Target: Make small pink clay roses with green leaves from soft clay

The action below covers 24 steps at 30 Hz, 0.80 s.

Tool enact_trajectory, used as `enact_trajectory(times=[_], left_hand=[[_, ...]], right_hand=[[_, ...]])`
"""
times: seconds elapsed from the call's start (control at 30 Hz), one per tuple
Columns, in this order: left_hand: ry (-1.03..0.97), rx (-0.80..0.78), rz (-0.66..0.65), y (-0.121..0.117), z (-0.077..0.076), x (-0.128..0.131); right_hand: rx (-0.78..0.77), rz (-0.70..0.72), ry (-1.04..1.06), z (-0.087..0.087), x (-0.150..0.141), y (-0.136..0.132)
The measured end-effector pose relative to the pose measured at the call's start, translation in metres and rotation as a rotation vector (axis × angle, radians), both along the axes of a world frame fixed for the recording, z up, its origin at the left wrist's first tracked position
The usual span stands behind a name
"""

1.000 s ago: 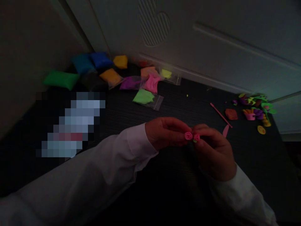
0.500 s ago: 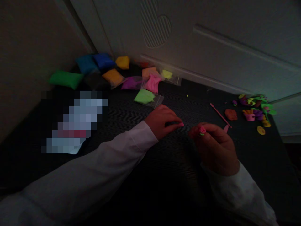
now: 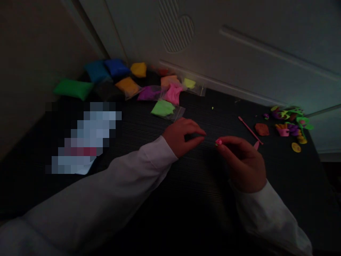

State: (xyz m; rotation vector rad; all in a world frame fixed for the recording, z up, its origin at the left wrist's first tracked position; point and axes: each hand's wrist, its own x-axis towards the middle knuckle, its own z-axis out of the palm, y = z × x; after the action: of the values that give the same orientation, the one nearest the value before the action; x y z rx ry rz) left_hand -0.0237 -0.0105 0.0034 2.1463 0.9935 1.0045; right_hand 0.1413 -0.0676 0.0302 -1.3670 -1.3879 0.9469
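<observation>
Over the dark table, my right hand point(image 3: 245, 163) pinches a small pink clay rose point(image 3: 219, 142) between thumb and forefinger. A bit of green shows at the rose's underside. Just left of it is my left hand point(image 3: 181, 137), thumb and forefinger apart with nothing visible between them. Behind that hand lies a clear bag of light green clay point(image 3: 163, 107). Beyond my right hand rest a thin pink modelling tool point(image 3: 250, 130) and a reddish-brown lump of clay point(image 3: 261, 129).
Packets of coloured clay line the back left, among them a green packet point(image 3: 73, 89) and a bag of pink clay point(image 3: 173, 93). A blurred-out phone-like device point(image 3: 84, 169) lies at left. Small clay figures point(image 3: 282, 130) cluster at right. A pale panel point(image 3: 207, 46) rises behind.
The small pink piece in my left fingertips is no longer visible there, and those fingers have parted. My right hand has turned, bringing the rose left and slightly up toward my left hand.
</observation>
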Motion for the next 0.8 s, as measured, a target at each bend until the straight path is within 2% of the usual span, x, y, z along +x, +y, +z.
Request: enact_trajectory(times=[0.1, 0.2, 0.47, 0.8], left_hand=[[-0.203, -0.132, -0.063, -0.0014, 0.0042, -0.0010], [-0.288, -0.249, -0.132, -0.0023, 0.0060, -0.0011], [-0.334, -0.337, -0.179, -0.0029, 0.0070, 0.0002], [-0.341, -0.461, -0.195, -0.0029, 0.0091, 0.0013]], right_hand=[[0.014, 0.024, -0.111, 0.0001, 0.0008, 0.0013], [0.020, 0.053, -0.179, -0.0012, 0.0011, 0.0015], [0.011, 0.118, -0.202, -0.0016, 0.0000, 0.0003], [-0.031, 0.126, -0.170, -0.0006, 0.0009, 0.0000]])
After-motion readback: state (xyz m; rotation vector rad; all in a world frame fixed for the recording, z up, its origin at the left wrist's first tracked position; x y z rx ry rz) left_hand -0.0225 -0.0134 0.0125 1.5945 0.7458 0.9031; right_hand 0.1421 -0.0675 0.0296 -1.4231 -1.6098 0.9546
